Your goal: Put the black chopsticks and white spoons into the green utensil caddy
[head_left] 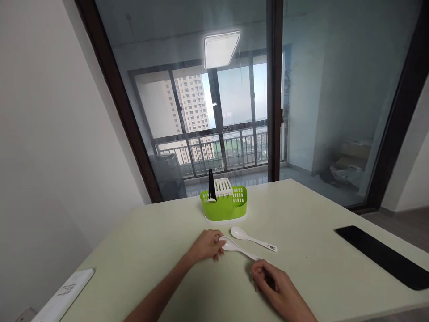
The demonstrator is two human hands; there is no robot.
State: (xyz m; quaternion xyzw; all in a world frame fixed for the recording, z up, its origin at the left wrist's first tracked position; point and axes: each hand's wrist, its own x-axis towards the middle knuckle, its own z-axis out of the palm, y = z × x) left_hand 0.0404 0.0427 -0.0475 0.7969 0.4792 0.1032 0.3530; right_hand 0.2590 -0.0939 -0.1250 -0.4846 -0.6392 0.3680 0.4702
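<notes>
A white spoon (239, 250) is held between my two hands, just over the table. My left hand (208, 245) pinches its bowl at the rim with thumb and fingers. The curled fingers of my right hand (273, 281) close on the handle's end, which they hide. Beyond it a second white spoon (253, 239) lies on the table, bowl to the left, with a small dark print on the handle tip. Behind both stands a green cutlery basket (219, 210) with a white slatted insert (223, 187). Black chopsticks (212, 185) and another white spoon (211, 201) are in its left part.
The pale table (150, 241) carries a long black flat object (382, 255) on the right. A white flat object (69, 293) lies at the left edge. Past the far edge is a dark-framed glass door (276, 112), with a balcony behind it.
</notes>
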